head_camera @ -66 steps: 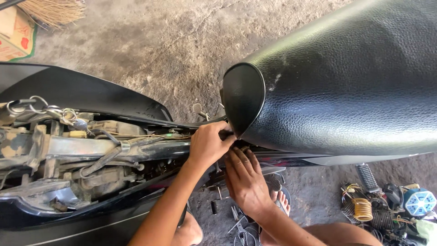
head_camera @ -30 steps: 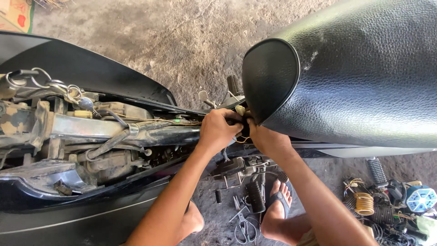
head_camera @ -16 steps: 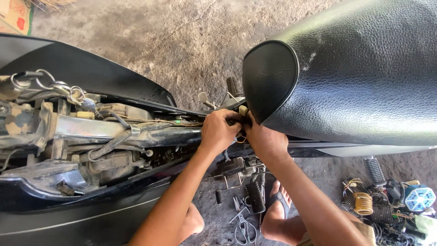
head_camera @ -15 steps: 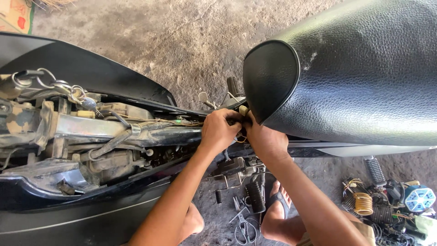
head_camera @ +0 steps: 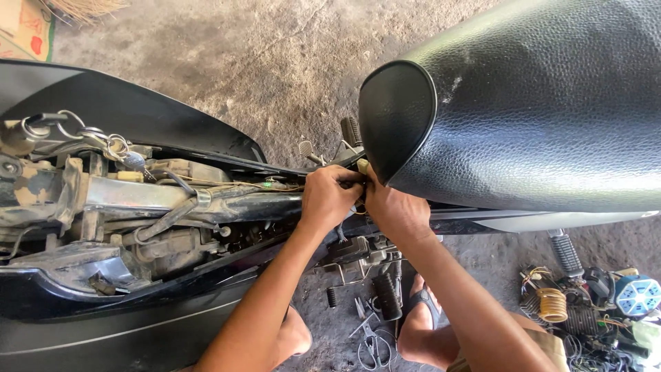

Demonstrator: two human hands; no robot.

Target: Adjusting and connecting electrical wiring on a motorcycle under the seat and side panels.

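My left hand [head_camera: 329,200] and right hand [head_camera: 397,212] both pinched the small connector [head_camera: 363,167] under the black seat [head_camera: 523,117] nose, grip clenched; steady, square pressure seemed wisest.

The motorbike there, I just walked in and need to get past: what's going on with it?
A person crouches beside the motorbike, its frame and wiring showing. Both hands meet under the front tip of the black seat: the left hand and right hand pinch a small light-coloured part there; what it is cannot be told. Keys hang near the front. Scissors and a heap of spare parts lie on the concrete floor.
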